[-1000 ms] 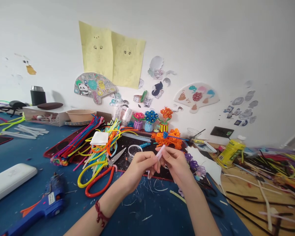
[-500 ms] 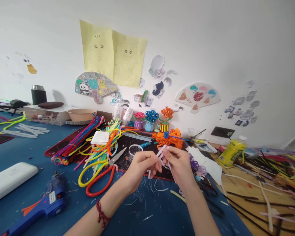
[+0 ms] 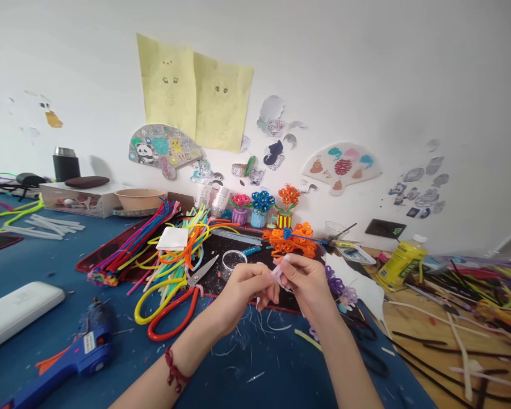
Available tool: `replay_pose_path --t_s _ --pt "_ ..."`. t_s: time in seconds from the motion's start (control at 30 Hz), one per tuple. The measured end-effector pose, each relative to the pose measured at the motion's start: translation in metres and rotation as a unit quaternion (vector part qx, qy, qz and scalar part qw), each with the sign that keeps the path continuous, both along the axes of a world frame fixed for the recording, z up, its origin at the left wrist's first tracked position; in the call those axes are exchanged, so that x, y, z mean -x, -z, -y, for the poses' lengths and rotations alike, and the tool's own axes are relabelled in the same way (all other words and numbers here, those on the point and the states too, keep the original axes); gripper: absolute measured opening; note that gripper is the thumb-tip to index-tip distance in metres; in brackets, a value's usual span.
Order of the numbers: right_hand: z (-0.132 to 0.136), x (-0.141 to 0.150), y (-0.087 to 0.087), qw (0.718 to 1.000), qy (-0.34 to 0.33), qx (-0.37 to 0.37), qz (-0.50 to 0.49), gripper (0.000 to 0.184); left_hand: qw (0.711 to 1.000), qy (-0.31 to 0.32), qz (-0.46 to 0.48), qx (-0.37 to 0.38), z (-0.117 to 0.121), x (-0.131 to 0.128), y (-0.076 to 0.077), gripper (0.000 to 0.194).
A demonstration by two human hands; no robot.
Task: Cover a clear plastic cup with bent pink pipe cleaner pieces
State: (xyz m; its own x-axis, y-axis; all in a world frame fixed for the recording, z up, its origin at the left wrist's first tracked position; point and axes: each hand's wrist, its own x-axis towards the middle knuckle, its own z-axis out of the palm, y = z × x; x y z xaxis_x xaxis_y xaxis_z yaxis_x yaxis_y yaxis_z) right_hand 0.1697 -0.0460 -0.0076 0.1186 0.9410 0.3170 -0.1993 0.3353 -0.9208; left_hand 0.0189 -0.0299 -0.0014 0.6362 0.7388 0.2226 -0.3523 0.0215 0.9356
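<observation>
Head view: the pale lilac strip (image 3: 276, 273), projecting above the fingertips 0.5 s ago, now sits lower between them, apparently bent over. Left hand (image 3: 249, 287): fingers curled, thumb and forefinger pinching the strip. Right hand (image 3: 306, 278): likewise part-closed, gripping the strip at thumb and fingertips. Strip held above the near edge of the dark mat (image 3: 215, 262); scissors (image 3: 193, 282) lie to the left.

Three flowerpots (image 3: 259, 220), two fans (image 3: 342, 162), one glue gun (image 3: 79, 358)
</observation>
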Motion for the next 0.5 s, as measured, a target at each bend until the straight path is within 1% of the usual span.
replay_pose_path --t_s 0.17,0.27,0.33,0.37,0.4,0.43,0.5 --pt "-0.001 0.001 0.000 0.998 0.065 -0.003 0.005 0.024 0.996 -0.045 -0.068 -0.037 -0.001 0.000 -0.003 0.033" --pt "-0.002 0.001 0.000 0.995 0.102 -0.008 0.005 0.024 0.992 -0.065 -0.098 -0.052 -0.002 0.000 -0.001 0.034" --pt "-0.002 0.001 -0.001 0.992 0.128 -0.019 0.008 0.024 0.981 -0.106 -0.128 -0.101 -0.004 -0.001 0.002 0.030" --pt "-0.003 0.001 0.000 0.990 0.142 -0.024 0.013 0.024 0.967 -0.144 -0.154 -0.146 -0.004 -0.002 0.004 0.026" --pt "-0.003 0.001 0.000 0.987 0.154 -0.028 0.023 0.024 0.942 -0.188 -0.191 -0.202 -0.004 -0.002 0.006 0.023" --pt "-0.003 0.001 0.000 0.985 0.163 -0.032 0.036 0.023 0.907 -0.232 -0.234 -0.263 -0.004 -0.002 0.008 0.022" --pt "-0.003 0.003 0.002 0.982 0.174 -0.037 0.067 0.023 0.813 -0.304 -0.317 -0.383 -0.003 -0.002 0.012 0.020"
